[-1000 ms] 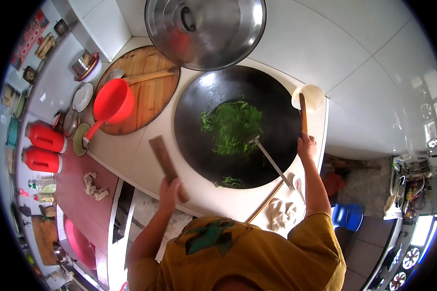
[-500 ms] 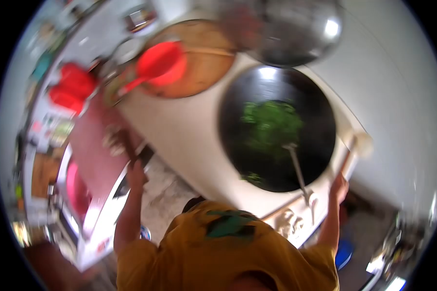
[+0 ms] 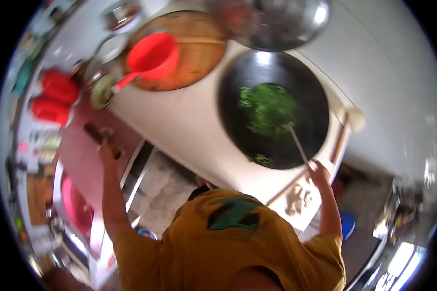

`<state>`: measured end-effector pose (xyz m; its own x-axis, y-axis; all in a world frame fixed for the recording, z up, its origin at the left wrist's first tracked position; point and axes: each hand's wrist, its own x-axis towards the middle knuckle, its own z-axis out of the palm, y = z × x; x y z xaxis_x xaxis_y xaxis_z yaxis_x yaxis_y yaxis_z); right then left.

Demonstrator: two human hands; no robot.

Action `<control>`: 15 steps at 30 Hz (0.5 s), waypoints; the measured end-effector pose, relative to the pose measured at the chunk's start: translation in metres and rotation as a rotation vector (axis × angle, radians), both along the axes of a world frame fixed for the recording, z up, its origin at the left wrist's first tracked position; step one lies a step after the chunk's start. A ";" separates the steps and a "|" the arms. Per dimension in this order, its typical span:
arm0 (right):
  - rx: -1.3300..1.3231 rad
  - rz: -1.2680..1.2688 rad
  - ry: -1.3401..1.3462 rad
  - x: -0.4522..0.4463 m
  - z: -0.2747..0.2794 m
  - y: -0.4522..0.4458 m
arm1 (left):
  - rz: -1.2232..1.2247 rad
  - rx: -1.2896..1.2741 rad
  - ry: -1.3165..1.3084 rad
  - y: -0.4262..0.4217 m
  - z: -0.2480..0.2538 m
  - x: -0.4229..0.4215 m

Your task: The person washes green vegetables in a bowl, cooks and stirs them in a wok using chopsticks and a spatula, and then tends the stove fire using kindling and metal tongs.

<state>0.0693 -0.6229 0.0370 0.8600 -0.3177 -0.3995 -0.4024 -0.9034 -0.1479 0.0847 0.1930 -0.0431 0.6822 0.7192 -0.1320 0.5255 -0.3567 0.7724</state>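
Touching spatula handle (image 3: 299, 147), right grip (image 3: 319, 173) curled, left grip (image 3: 108, 148) clasping brown slab (image 3: 92, 132)

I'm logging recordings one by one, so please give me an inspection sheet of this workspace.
Surface: pale counter; pink surface to the left.
Job's things: wok with leafy greens and a spatula in it; flat brown piece.
Clutter: red dipper, round board, crumpled cloth, pale dipper.
Hands: left hand grips the flat brown piece; right hand is at the spatula's handle end, its grip unclear through blur.
Cables: nothing seen.
Surroundings: tiled wall; metal lid beyond the wok; blue container at right.
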 end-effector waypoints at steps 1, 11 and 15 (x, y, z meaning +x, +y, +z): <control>-0.040 0.063 0.033 0.000 -0.009 -0.003 | 0.168 -0.361 -0.142 -0.021 0.021 0.021; -0.077 0.014 -0.049 0.050 -0.030 0.042 | 0.547 -0.556 -0.127 0.012 -0.009 0.094; -0.146 0.026 -0.021 0.079 -0.001 0.079 | 0.229 -0.262 0.020 0.046 -0.047 0.086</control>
<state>0.1479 -0.5443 0.0364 0.8765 -0.3486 -0.3320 -0.3767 -0.9261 -0.0221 0.1703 0.2391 -0.0905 0.5025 0.7933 -0.3438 0.5847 -0.0189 0.8110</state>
